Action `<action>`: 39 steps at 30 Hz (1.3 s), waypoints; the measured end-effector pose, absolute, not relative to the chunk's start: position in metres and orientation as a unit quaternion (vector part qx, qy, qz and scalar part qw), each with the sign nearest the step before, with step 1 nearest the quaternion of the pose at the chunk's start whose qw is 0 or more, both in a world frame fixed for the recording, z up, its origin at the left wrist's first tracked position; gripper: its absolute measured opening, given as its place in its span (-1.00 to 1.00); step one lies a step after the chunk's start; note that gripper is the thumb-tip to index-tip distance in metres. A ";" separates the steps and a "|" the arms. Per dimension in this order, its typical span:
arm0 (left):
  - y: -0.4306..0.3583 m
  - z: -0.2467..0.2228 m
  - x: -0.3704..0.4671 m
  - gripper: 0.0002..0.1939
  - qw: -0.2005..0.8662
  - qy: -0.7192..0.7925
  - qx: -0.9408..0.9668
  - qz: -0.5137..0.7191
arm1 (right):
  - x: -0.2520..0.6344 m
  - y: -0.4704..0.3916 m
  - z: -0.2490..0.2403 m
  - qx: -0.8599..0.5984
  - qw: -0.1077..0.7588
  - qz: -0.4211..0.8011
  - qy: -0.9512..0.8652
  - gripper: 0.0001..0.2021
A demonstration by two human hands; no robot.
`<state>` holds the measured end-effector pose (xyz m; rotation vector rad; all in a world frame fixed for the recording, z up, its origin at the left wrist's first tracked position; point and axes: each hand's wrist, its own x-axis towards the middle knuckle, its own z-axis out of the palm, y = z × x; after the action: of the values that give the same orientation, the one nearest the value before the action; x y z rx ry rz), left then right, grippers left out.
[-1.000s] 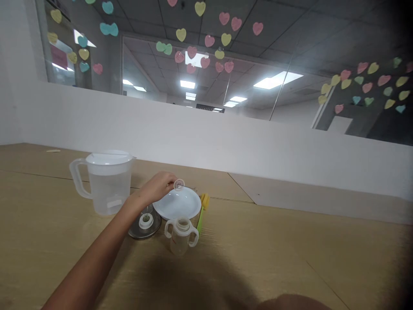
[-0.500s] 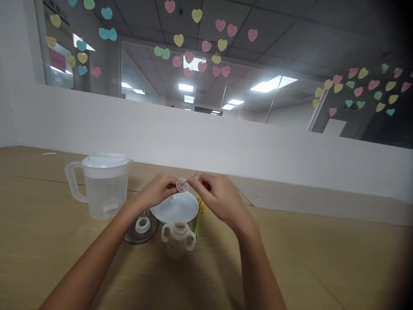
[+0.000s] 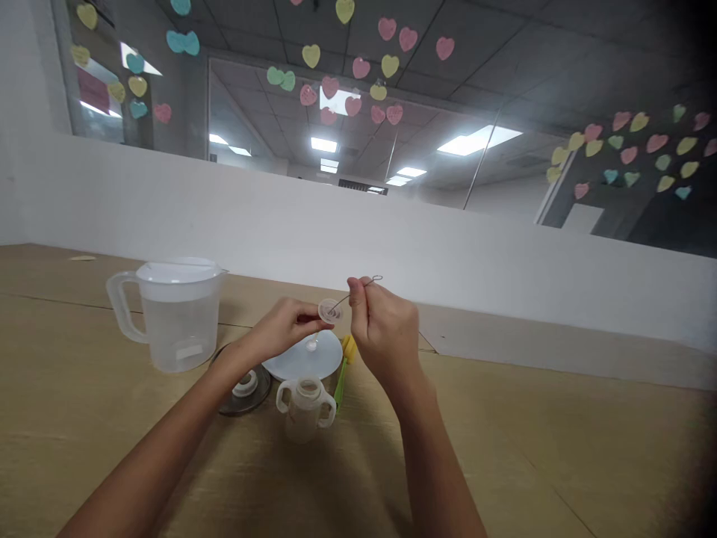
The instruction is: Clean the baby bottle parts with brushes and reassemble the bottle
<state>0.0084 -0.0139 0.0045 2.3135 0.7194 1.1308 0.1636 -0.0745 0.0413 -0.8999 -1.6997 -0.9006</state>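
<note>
From where I sit, the left grip [image 3: 288,327] has a small clear disc [image 3: 330,311] pinched at its left edge, between thumb and fingertips, held up above the far part of the white plate [image 3: 288,366]. The right grip [image 3: 386,329] is closed round a thin wire [image 3: 341,301], thumb laid along curled fingers; the looped end pokes out on the far right, the other end meets the disc's face. Whether it passes through, I can't tell.

I judge the disc nearly weightless, thin plastic or something rubbery, likely to flex if squeezed and to slide if wet. I'd keep hold of the rim only, just enough to resist the wire, leaving the middle free. The wire looks light and springy; I'd take it close to the disc, since a far hold would let it bow.

Just to the near side of the plate, the two-handled bottle [image 3: 303,417] stands upright on the bench [image 3: 532,448], mouth open. It looks light enough to tip if a wrist brushes it; I'd lift it by both handles.
</note>
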 end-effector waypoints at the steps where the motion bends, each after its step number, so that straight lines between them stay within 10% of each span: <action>1: -0.013 0.004 0.008 -0.73 0.229 0.261 0.843 0.412 | 0.164 -0.076 0.042 -0.365 0.493 -0.377 -0.694 -0.62; 39: 0.005 -0.004 -0.005 -0.69 0.191 0.315 0.826 0.427 | 0.168 -0.106 0.053 -0.328 0.488 -0.330 -0.738 -0.66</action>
<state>-0.0051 0.0047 -0.0040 2.3205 0.8837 1.1999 0.1676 -0.1063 0.0535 -0.7971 -1.7945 -0.8028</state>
